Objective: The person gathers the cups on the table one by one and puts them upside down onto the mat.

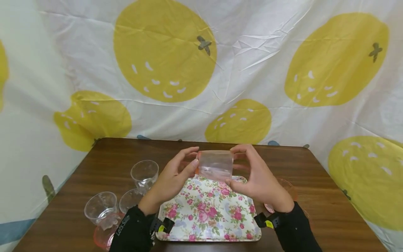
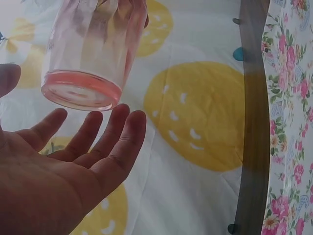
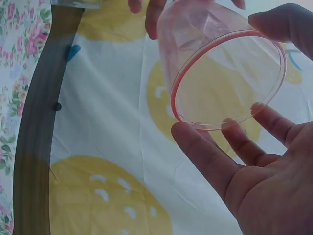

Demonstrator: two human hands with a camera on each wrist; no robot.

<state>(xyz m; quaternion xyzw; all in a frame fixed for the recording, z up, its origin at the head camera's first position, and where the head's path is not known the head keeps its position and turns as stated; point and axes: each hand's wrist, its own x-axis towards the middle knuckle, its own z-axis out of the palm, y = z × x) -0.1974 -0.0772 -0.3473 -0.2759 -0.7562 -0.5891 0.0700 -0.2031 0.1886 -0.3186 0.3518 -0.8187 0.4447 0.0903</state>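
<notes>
A clear pink-tinted cup (image 1: pixel 215 165) lies on its side in the air above the far part of a floral tray (image 1: pixel 204 224). My right hand (image 1: pixel 256 180) holds it by the open rim, thumb on one side and fingers on the other. The left hand (image 1: pixel 170 180) is at the base end. In the left wrist view its fingers are spread, with fingertips close to or touching the cup's base (image 2: pixel 83 90), and the thumb stands apart from it. The right wrist view shows fingertips and thumb at the pink rim (image 3: pixel 178 93).
Left of the tray stand several transparent cups, among them a far one (image 1: pixel 145 171) and a near one (image 1: pixel 100 208). A pink cup (image 1: pixel 102 239) is partly hidden by the left sleeve. More pink cups (image 1: pixel 288 187) show behind the right forearm. A lemon-print cloth (image 1: pixel 176 122) hangs behind the wooden table (image 1: pixel 333 210).
</notes>
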